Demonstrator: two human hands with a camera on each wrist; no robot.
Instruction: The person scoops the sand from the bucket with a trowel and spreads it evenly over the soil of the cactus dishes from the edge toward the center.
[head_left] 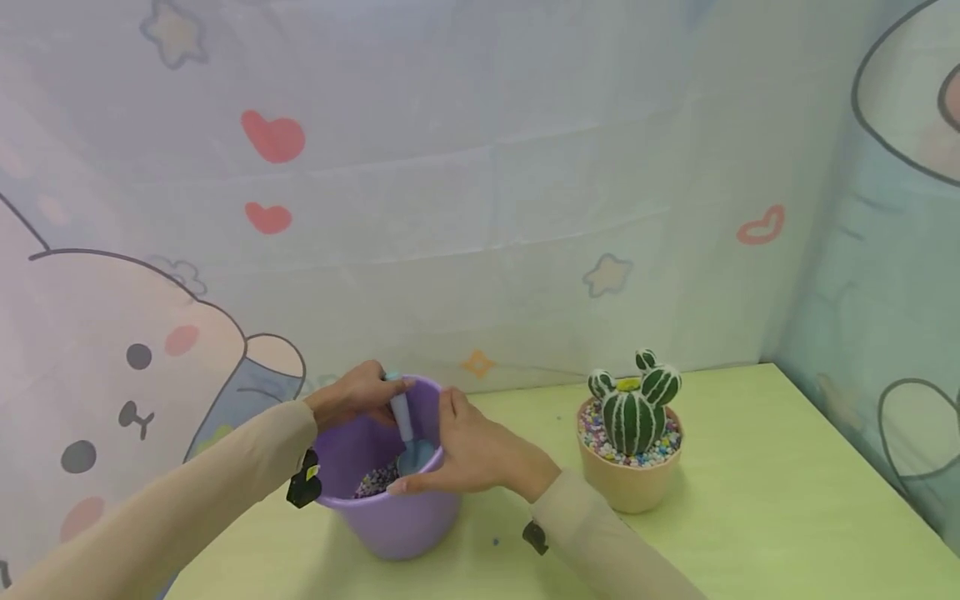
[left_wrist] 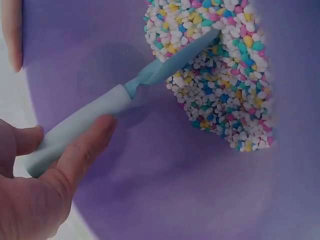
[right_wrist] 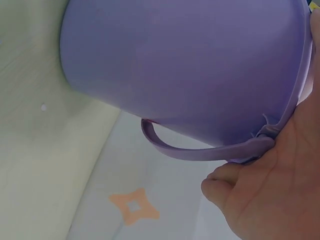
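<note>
My left hand (head_left: 362,390) grips the pale handle of a small blue trowel (left_wrist: 80,122), whose blade slants down into small multicoloured pebbles (left_wrist: 240,65). These pebbles lie in a heap at the bottom of a purple bucket (head_left: 401,525). On the bucket's right side, my right hand (head_left: 483,454) holds the rim, with the thumb along the near edge and the fingers toward the far edge. In the right wrist view, the palm lies against the rim beside the bucket's purple carrying handle (right_wrist: 195,154). The trowel's tip is partly hidden by pebbles.
A peach pot (head_left: 630,483) with a green-and-white knitted-looking cactus (head_left: 633,421) and colourful pebbles stands right of the bucket on the yellow-green table (head_left: 787,500). A stray pebble (head_left: 496,542) lies near the bucket. A printed cloth (head_left: 450,208) hangs behind.
</note>
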